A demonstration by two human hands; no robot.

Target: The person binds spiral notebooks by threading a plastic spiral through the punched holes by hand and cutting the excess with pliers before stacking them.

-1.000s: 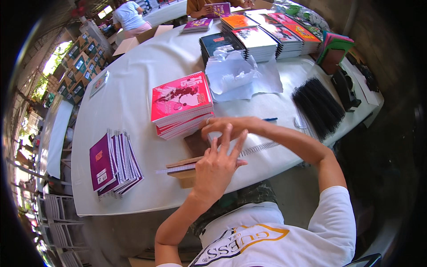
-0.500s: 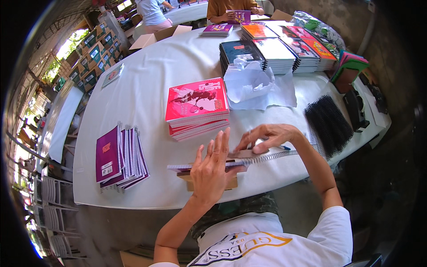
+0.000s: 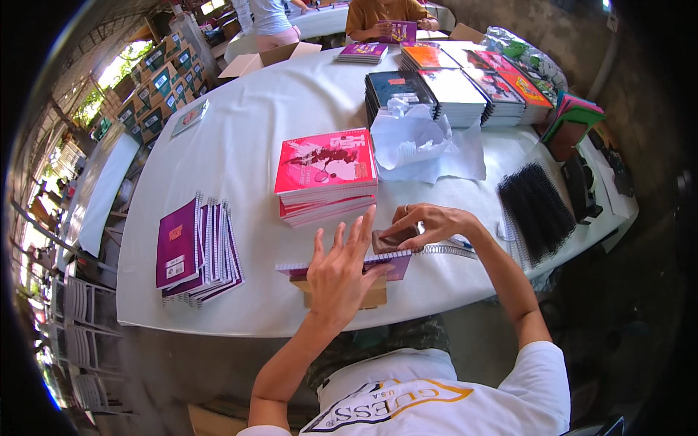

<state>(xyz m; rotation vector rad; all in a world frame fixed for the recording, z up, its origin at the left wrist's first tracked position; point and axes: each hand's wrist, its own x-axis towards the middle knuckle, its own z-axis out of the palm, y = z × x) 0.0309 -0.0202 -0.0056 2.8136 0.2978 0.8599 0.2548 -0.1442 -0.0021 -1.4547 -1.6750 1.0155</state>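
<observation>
At the near edge of a worktop [image 3: 240, 305] covered in smooth, lightly creased white sheeting, we see a purple notebook [image 3: 396, 270], its pale page edge turned up, beside a folded tan cardboard piece [image 3: 374, 296]. A springy wire coil [image 3: 446, 249] trails from the notebook's right end. The worker's left hand [image 3: 337, 277] lies against the notebook, fingers long and nearly straight, thumb spread well apart; the right hand [image 3: 435, 222] bends its fingers onto a hard-edged brown block [image 3: 382, 244] just beyond, though we cannot tell whether they grip it. Past the hands we find a squared stack of glossy red notebooks [image 3: 325, 168]; wire-bound purple copies [image 3: 178, 247] fan out toward the near left corner, and bristly black coils [image 3: 534, 212] lie by the right edge
</observation>
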